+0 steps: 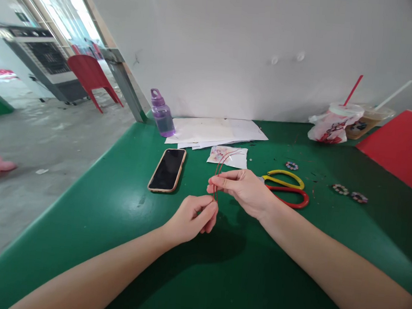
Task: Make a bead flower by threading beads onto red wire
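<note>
Over the middle of the green table, both hands pinch a thin red cord that loops upward between them. My left hand is closed, with thumb and fingers pressed on the cord's lower end. My right hand is closed too, pinching the same cord a little higher. Just behind the cord lies a small clear plastic bag with pinkish bits inside. Scissors with one yellow and one red handle lie right of my right hand.
A phone lies face up left of the hands. A purple bottle and white paper sheets sit by the grey wall. Small beaded flowers lie at right, near two drink cups and a red sheet. The table's left edge drops to the floor.
</note>
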Available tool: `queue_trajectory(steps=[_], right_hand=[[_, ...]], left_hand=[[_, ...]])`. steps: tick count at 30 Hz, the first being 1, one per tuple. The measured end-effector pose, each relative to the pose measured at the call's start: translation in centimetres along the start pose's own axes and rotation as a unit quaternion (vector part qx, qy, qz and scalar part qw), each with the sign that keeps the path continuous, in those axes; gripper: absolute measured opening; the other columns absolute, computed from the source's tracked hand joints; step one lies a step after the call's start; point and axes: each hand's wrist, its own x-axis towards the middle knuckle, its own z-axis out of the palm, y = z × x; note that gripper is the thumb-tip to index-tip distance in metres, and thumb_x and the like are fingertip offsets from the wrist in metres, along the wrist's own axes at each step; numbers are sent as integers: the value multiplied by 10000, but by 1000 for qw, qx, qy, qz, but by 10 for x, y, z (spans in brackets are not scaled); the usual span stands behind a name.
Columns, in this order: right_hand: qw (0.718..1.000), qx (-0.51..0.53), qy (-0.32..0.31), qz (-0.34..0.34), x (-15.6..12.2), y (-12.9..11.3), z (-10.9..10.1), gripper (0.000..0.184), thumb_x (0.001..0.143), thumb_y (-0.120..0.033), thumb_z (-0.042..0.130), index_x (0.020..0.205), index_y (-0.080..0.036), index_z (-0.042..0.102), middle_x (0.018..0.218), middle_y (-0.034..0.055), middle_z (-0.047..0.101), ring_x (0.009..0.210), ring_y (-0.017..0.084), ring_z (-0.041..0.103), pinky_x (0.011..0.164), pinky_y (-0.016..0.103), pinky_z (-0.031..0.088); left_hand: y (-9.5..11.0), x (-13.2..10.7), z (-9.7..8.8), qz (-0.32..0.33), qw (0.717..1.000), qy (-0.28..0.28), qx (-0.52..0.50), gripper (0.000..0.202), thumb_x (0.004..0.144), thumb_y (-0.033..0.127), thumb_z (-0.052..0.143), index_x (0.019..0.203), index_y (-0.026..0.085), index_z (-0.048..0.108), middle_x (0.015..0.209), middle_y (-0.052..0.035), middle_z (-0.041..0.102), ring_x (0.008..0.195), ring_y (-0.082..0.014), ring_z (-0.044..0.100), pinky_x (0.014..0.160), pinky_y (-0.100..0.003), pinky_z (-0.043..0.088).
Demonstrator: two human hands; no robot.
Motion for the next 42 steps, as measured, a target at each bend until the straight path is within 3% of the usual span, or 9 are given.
queue_trajectory(steps=[10,42], right_hand=[[999,-23,-9,-29,-6,-16,-1,139,704,-297,713,657,-167,726,673,33,672,744,149,606,827,350,453],[998,24,33,-56,1,-26,-18,139,672,-298,741,625,-169,716,658,29,658,722,145,621,850,358,461]], left_hand=[[2,-4,2,54,998,-27,9,443,924,251,316,504,166,425,438,17,455,457,-83,398,519,-227,354],[4,-9,9,120,989,-79,31,463,927,229,291,484,182,417,451,-8,475,566,-124,458,634,-246,400]])
